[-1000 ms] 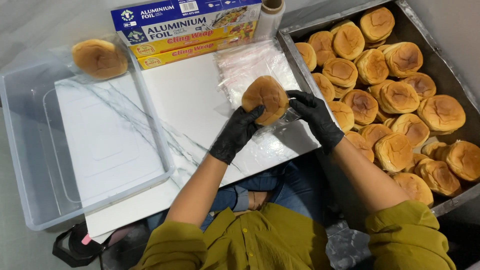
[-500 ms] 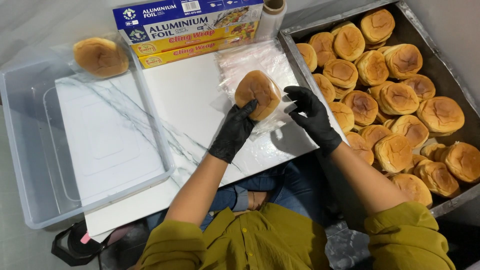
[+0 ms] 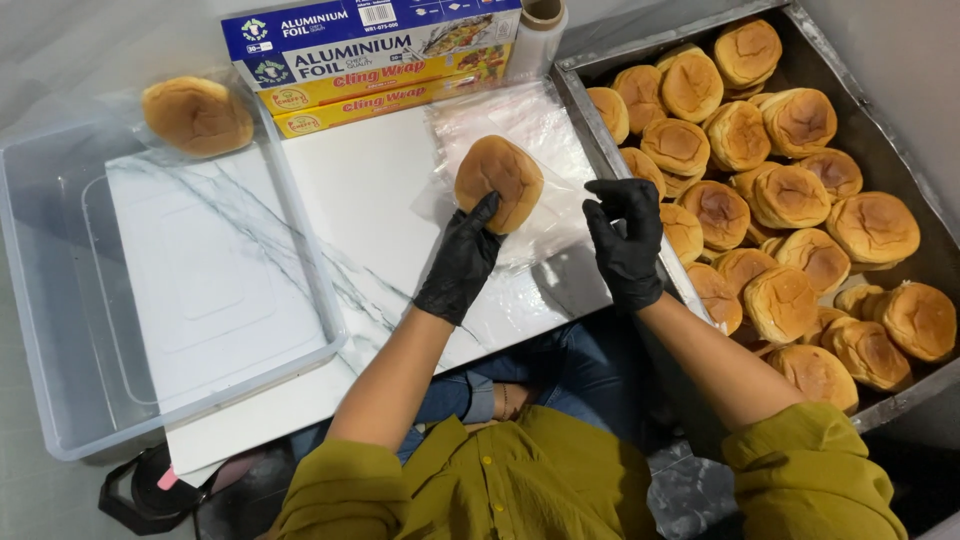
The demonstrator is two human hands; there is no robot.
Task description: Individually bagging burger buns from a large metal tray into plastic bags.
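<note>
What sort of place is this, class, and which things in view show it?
Probably a small bakery or food-packing station: a metal tray full of buns, cling film on the board, boxes of wrap, and gloved hands, the left hand holding a bun.
</note>
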